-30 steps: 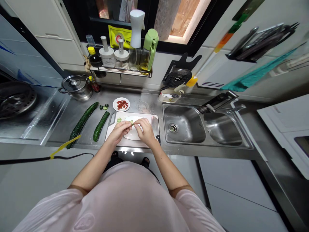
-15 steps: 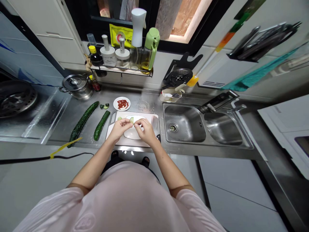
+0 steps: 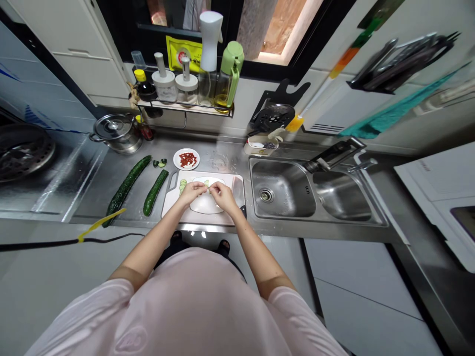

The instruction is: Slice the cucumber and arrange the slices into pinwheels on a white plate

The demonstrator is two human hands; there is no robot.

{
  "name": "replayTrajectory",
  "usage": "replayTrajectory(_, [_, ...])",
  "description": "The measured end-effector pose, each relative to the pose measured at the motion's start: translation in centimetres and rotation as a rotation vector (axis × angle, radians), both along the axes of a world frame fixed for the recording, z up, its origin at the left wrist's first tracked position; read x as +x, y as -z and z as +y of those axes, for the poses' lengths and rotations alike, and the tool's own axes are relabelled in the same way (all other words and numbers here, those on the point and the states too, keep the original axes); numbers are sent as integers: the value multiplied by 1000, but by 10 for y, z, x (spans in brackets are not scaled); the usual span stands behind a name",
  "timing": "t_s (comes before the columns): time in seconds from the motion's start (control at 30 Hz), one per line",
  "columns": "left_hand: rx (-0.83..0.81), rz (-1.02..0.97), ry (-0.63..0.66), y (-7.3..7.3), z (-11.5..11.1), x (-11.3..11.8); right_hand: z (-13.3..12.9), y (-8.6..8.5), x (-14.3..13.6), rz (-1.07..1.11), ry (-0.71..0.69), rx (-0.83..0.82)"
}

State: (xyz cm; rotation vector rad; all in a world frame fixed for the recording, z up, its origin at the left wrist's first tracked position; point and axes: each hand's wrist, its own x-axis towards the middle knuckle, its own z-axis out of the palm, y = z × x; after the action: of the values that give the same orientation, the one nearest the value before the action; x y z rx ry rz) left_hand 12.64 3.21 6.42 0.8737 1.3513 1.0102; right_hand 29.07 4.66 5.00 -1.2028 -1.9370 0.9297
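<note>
A pale green cucumber slice (image 3: pixel 207 183) is pinched between the fingertips of my left hand (image 3: pixel 192 192) and my right hand (image 3: pixel 221 194). Both hands are over a white plate (image 3: pixel 204 205), which lies on a cutting board (image 3: pixel 178 210). More cucumber slices (image 3: pixel 182 186) sit on the board to the left of the plate. At the board's right side lies a knife (image 3: pixel 237 190), its dark handle towards me. A whole cucumber (image 3: pixel 128 185) and a shorter cut cucumber (image 3: pixel 155 193) rest on the steel counter to the left.
Behind the board stands a small plate of chopped red pieces (image 3: pixel 187 159), with cucumber ends (image 3: pixel 160 163) beside it. A double sink (image 3: pixel 284 188) is to the right. At the back left is a lidded pot (image 3: pixel 116 132), near a shelf of bottles (image 3: pixel 185 106).
My hands have shifted slightly right and up with the slice. The slices at the board's left side now show more fully. The camera view has moved a little.
</note>
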Motion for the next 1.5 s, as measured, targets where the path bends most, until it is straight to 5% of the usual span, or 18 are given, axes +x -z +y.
replayTrajectory(0.23, [-137, 92, 15, 59, 29, 3, 27, 49, -5, -170, 69, -153])
replayTrajectory(0.47, [-199, 213, -8, 84, 52, 6, 45, 62, -13, -337, 124, -227])
replayTrajectory(0.73, [-261, 514, 36, 87, 67, 9, 53, 70, -23, -476, 201, -255])
replayTrajectory(1.07, [-100, 1002, 132, 81, 66, 15, 50, 63, -31, -582, 233, -277])
replayTrajectory(1.3, [116, 1108, 303, 72, 59, 10, 49, 60, -31, -592, 212, -280])
replayTrajectory(1.5, [142, 1146, 360, 70, 57, 8, 47, 61, -31, -603, 216, -271])
